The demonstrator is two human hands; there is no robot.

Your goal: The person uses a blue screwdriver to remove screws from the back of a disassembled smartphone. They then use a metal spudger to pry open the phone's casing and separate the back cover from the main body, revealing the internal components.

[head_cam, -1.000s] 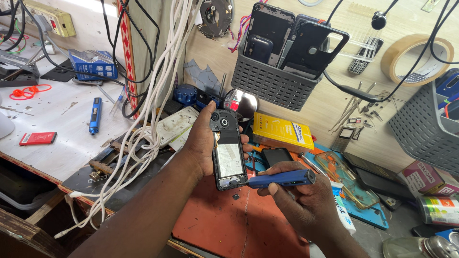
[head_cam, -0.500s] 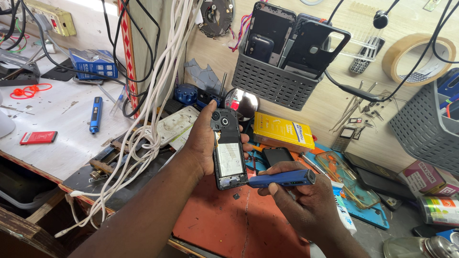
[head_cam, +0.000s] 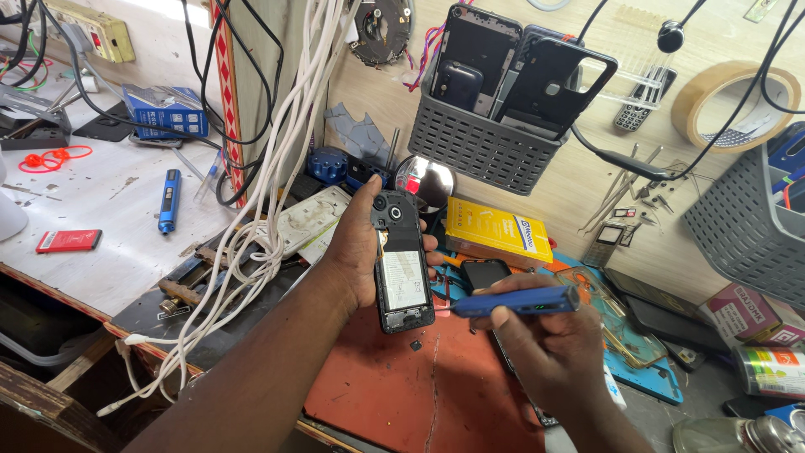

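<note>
change: barely anything has moved since the earlier frames; the phone stays upright in the left hand and the blue tool keeps its tip at the phone's right edge.
left hand [head_cam: 356, 252]: closed around the opened phone [head_cam: 401, 262] from its left side, fingers wrapped behind it, thumb along the left edge.
opened phone: held above the back edge of the red mat [head_cam: 394, 394], its back cover off, a pale battery showing in the middle.
right hand [head_cam: 545, 352]: clamped on the blue electric screwdriver [head_cam: 520, 302], fingers folded over its barrel.
blue electric screwdriver: lies almost level, tip touching the phone's lower right edge.
small dark part [head_cam: 415, 345]: on the mat just below the phone.
yellow box [head_cam: 495, 231]: beyond the mat's back edge, beside a round mirror [head_cam: 426, 180].
grey basket [head_cam: 478, 147]: on the wall, holding phone shells.
</note>
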